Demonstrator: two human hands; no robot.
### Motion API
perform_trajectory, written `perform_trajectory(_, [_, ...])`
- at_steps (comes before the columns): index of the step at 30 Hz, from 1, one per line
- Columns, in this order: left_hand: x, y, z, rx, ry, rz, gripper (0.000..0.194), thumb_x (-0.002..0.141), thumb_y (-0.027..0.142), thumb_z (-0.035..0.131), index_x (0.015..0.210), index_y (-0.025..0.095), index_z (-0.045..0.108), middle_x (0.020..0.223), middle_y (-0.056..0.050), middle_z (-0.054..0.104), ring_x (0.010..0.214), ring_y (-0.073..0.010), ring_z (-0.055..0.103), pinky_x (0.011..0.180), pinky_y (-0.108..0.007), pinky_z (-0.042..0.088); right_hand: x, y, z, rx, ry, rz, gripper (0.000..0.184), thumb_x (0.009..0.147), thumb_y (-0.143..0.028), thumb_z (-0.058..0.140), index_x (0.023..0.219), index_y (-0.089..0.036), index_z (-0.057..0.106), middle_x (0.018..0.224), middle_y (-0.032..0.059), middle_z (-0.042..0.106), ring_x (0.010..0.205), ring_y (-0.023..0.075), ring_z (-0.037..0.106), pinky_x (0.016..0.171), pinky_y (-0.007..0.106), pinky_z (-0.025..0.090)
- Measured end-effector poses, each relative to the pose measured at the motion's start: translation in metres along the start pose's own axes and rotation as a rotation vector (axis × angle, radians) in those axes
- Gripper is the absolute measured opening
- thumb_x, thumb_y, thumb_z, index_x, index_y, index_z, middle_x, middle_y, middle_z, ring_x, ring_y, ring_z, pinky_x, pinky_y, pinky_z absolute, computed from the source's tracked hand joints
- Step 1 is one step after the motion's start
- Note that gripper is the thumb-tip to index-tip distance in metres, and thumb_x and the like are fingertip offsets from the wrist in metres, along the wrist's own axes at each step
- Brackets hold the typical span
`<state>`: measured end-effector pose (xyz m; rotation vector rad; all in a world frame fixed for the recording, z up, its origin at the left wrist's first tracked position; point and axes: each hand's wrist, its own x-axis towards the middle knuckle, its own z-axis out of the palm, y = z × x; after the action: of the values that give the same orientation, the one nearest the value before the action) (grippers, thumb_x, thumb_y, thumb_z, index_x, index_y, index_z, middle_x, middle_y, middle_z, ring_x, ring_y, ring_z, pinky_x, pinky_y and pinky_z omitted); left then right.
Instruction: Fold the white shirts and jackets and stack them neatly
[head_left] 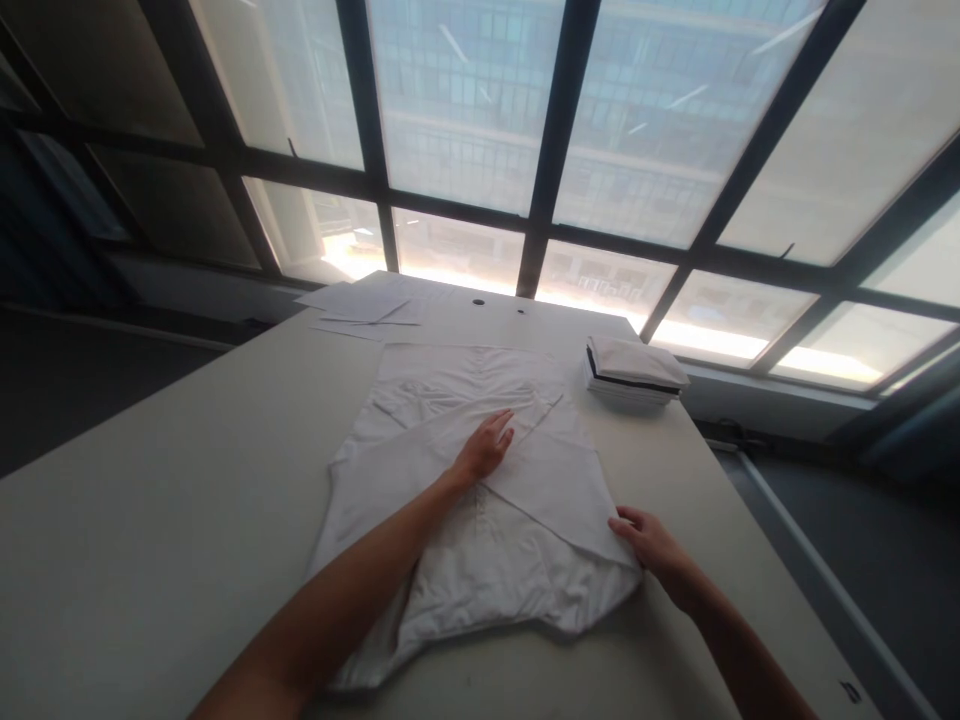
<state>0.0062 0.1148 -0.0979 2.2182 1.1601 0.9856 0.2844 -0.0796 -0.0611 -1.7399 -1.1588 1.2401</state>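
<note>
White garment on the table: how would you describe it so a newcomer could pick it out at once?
Find the white table before the windows. Near its middle, the white garment lies spread out, touched by the left hand and right hand. Unlike the compact folded stack farther right and the flat sheets beyond, it is broad and wrinkled.

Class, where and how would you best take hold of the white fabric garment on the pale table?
Probably by its right edge, coming from the right: the white fabric garment lies thin and flat, so a pinch, thumb above and fingers beneath, looks easier than grasping its middle. The bare right hand touches that edge; the bare left hand rests on the middle.
</note>
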Motion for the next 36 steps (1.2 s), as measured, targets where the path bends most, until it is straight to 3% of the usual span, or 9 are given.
perform_trajectory(10, [0.003,-0.003,0.002,-0.044,0.074,-0.067,0.046,0.098,0.031,0.042,0.136,0.011,0.059,0.140,-0.013,0.060,0.133,-0.0229,0.053,0.117,-0.039,0.037,-0.010,-0.023,0.019,0.138,-0.049,-0.055,0.056,0.069,-0.037,0.067,0.118,-0.011,0.067,0.084,0.0079,0.076,0.068,0.0214,0.068,0.062,0.030,0.051])
perform_trajectory(15, [0.005,-0.002,-0.002,-0.081,0.109,-0.121,0.043,0.097,0.028,0.044,0.133,0.013,0.062,0.136,-0.011,0.064,0.130,-0.0230,0.057,0.115,-0.039,0.040,-0.010,-0.036,0.048,0.056,-0.052,-0.138,0.065,0.069,-0.035,0.061,0.128,-0.009,0.063,0.067,0.0010,0.067,0.053,0.0145,0.055,0.050,0.024,0.041])
perform_trajectory(21, [0.007,-0.003,-0.006,-0.179,0.131,-0.193,0.043,0.096,0.029,0.044,0.131,0.013,0.065,0.136,-0.011,0.063,0.130,-0.0242,0.057,0.115,-0.039,0.040,-0.014,-0.047,0.089,-0.127,-0.033,-0.295,0.071,0.073,-0.026,0.052,0.141,-0.005,0.052,0.059,-0.0059,0.054,0.050,0.0092,0.037,0.047,0.020,0.029])
perform_trajectory(29, [0.009,-0.012,-0.004,-0.369,0.176,-0.220,0.040,0.099,0.036,0.045,0.126,0.018,0.068,0.129,-0.009,0.069,0.125,-0.0236,0.061,0.112,-0.039,0.042,-0.025,-0.069,0.119,-0.303,-0.055,-0.380,0.070,0.076,-0.018,0.048,0.145,-0.009,0.049,0.064,-0.0043,0.056,0.056,0.0119,0.044,0.056,0.022,0.036])
perform_trajectory(36, [0.013,-0.025,0.006,-0.588,0.167,-0.301,0.046,0.100,0.035,0.043,0.137,0.012,0.058,0.120,-0.015,0.072,0.105,-0.0226,0.071,0.097,-0.039,0.054,-0.031,-0.078,0.138,-0.547,-0.071,-0.383,0.069,0.080,-0.015,0.047,0.150,-0.014,0.044,0.080,0.0024,0.067,0.068,0.0162,0.055,0.070,0.026,0.043])
